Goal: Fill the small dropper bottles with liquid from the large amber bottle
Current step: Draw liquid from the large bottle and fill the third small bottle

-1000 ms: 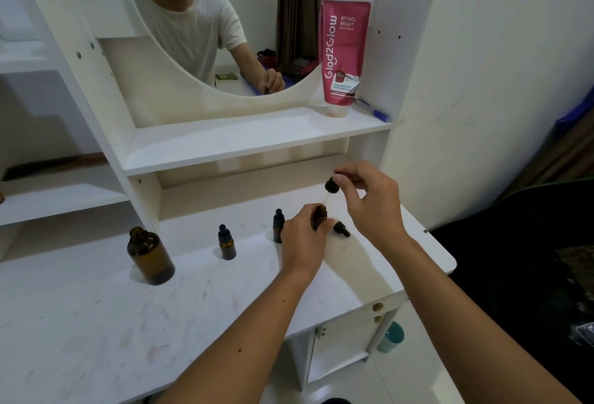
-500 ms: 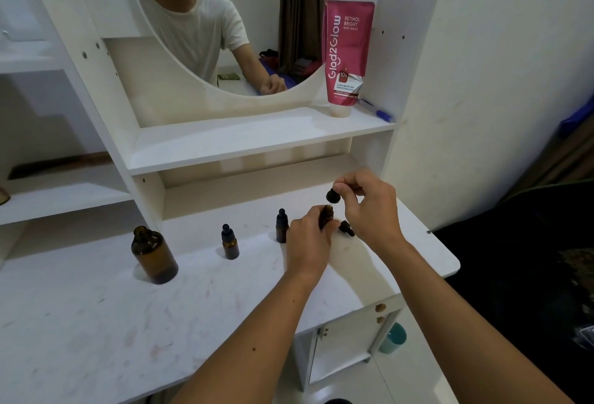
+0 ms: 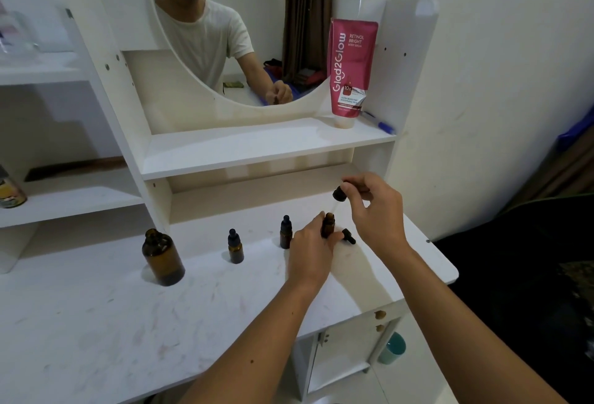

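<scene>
Amber glass shows between the fingers of the left hand [image 3: 310, 251], which pinches an uncapped small bottle [image 3: 328, 225] standing on the white tabletop [image 3: 96, 323]. Just above it, the right hand [image 3: 376, 210] pinches a black dropper cap [image 3: 339, 193], its clear tube angled down toward the bottle's mouth. A loose cap [image 3: 348, 236] lies between the two hands. Left of the left hand stand two capped small bottles [image 3: 285, 232] [image 3: 235, 246], and farther left the large bottle [image 3: 163, 257], open.
</scene>
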Demonstrator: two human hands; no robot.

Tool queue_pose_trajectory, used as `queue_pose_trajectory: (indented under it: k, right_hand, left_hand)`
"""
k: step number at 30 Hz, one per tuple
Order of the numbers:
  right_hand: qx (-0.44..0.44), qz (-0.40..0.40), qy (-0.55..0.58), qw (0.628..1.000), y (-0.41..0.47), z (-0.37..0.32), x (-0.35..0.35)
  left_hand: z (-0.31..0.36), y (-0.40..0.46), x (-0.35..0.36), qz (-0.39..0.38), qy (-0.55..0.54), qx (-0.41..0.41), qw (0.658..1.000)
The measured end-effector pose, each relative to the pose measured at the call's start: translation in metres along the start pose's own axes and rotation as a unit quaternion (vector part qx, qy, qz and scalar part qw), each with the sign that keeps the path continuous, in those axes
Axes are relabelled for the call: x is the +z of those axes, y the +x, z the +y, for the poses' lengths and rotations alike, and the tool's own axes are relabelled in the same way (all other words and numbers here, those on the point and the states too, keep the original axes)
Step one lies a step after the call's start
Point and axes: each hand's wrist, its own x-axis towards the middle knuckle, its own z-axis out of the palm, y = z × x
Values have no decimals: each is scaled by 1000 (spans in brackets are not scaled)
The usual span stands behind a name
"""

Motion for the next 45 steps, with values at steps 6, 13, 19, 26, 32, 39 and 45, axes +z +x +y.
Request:
queue_pose_trajectory:
  k: [6, 13, 19, 26, 32, 39, 45]
  right_hand:
    - [-34, 46, -25, 998, 3, -27, -13]
    - [-45, 47, 0, 998, -21, -64, -3]
    - [-45, 1, 78, 996, -48, -115, 35]
    - [-75, -35, 115, 990, -59, -166, 95]
    - [-92, -52, 127, 986, -55, -194, 124]
    - [-107, -57, 121, 985, -50, -199, 142]
    - [-118, -79, 112, 983, -44, -204, 149]
  left_hand:
    - [-2, -26, -21, -11, -7, -30, 999]
    - [-20, -76, -65, -26, -82, -50, 995]
    - [-47, -112, -139, -6, -103, -64, 993]
    - [-87, -132, -226, 66, -99, -89, 989]
    - [-104, -123, -263, 126, -86, -100, 983]
    - [-109, -96, -258, 123, -121, -110, 979]
    - [-113, -88, -250, 134, -130, -112, 976]
